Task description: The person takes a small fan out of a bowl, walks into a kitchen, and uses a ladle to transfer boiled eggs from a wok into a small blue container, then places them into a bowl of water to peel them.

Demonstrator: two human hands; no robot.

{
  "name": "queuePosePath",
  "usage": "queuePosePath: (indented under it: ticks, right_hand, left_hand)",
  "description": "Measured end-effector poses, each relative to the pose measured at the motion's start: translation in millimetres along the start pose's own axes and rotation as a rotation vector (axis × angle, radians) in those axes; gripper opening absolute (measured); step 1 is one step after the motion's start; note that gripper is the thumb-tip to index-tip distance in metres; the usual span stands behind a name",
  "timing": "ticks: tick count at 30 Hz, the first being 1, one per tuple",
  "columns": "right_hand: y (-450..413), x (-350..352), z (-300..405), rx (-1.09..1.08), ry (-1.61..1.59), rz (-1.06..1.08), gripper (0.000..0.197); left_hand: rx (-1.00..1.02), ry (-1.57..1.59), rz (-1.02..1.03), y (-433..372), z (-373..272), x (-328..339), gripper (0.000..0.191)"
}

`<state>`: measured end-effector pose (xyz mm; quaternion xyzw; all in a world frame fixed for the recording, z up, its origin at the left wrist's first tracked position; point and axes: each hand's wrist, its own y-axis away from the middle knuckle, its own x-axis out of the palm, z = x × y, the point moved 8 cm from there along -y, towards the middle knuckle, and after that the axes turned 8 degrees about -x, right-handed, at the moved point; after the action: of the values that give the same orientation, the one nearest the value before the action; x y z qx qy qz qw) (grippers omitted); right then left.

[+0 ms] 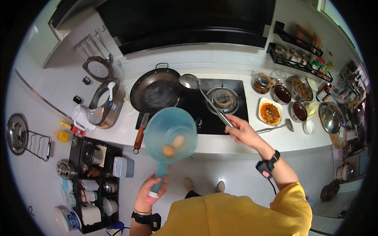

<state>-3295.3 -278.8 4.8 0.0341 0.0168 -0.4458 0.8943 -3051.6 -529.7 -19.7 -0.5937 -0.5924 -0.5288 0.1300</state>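
My left hand (150, 188) grips the handle of a translucent blue plastic dipper (170, 118), held over the counter's front edge. Two brown eggs, one egg (179, 142) beside another egg (169, 151), rest inside it. In my right hand (241, 129) is the handle of a metal ladle (189, 81); its bowl hangs near the right rim of a black wok (158, 90). The wok sits on the left part of the gas hob (192, 103), its wooden handle (139, 137) pointing towards me. Liquid appears to lie in the wok.
A bare burner (222, 98) is on the hob's right. Farther right stand a dish of red oily sauce (270, 112), bowls of dark liquid (282, 94), a glass teapot (262, 82) and a second ladle (274, 128). Leftward are a metal pot (113, 118) and a black shelf rack (100, 203).
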Motion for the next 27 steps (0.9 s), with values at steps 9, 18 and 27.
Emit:
queuePosePath:
  ticks: [9, 18, 27]
  right_hand:
    - [-166.0, 92.8, 4.9, -0.323, 0.765, 0.142, 0.047]
    - [-221.1, 135.1, -13.9, -0.26, 0.824, 0.096, 0.043]
    - [-204.2, 98.4, -57.9, 0.182, 0.04, -0.168, 0.042]
  left_hand:
    - [-0.097, -0.289, -0.148, 18.9, 16.9, -64.6, 0.05]
    - [-0.225, -0.277, -0.123, 37.0, 5.7, -131.8, 0.057]
    - [-0.296, -0.296, -0.1, 22.1, -7.7, -185.8, 0.059]
